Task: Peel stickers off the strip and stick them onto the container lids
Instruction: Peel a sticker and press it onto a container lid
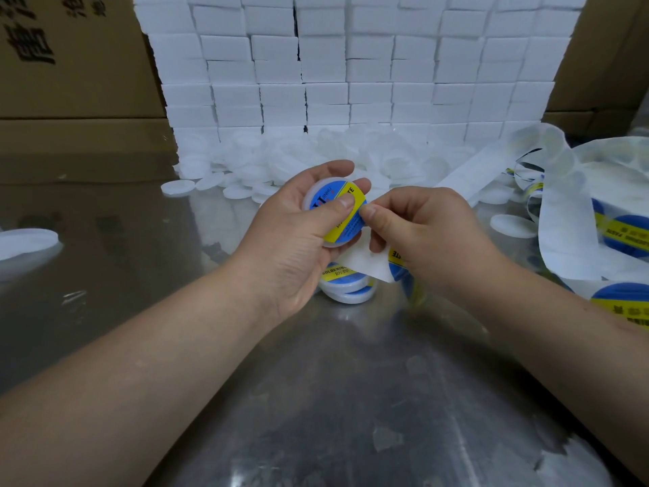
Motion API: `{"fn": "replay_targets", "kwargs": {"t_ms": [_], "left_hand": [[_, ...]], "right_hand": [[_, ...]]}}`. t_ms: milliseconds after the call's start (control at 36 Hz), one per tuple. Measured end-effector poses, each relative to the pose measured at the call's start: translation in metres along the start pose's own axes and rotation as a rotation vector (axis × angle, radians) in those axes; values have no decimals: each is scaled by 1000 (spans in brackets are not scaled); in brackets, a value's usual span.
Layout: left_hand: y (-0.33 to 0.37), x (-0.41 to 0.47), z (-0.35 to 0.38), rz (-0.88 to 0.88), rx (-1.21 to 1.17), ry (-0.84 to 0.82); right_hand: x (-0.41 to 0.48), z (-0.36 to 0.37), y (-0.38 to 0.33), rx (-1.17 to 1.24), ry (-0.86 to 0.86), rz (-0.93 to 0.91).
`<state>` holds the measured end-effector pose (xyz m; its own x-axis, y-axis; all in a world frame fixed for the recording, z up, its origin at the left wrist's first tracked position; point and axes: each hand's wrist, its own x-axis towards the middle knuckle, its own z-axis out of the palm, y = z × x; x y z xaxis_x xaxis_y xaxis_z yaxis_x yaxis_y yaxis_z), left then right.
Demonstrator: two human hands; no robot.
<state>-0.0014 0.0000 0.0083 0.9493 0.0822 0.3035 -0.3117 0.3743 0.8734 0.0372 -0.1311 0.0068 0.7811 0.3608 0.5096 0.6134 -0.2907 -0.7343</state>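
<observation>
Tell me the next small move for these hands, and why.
Probably the right hand should let go of the sticker and rub its right edge flat. The left hand holds the lid with its thumb pressing the sticker's middle, while the right hand pinches that edge, the backing strip hanging below it.

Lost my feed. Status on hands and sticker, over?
Left hand grips lid, thumb pressing sticker. Right hand pinches sticker edge, backing strip beneath. Nothing blocking.
</observation>
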Motion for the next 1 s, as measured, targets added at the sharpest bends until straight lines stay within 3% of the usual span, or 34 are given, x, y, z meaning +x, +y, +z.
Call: {"fn": "replay_targets", "kwargs": {"t_ms": [639, 1000], "left_hand": [[0, -3, 1, 23, 35, 6], [-2, -7, 4, 96, 226, -4]], "right_hand": [[1, 1, 3, -43, 6, -8], [1, 1, 5, -102, 6, -8]]}}
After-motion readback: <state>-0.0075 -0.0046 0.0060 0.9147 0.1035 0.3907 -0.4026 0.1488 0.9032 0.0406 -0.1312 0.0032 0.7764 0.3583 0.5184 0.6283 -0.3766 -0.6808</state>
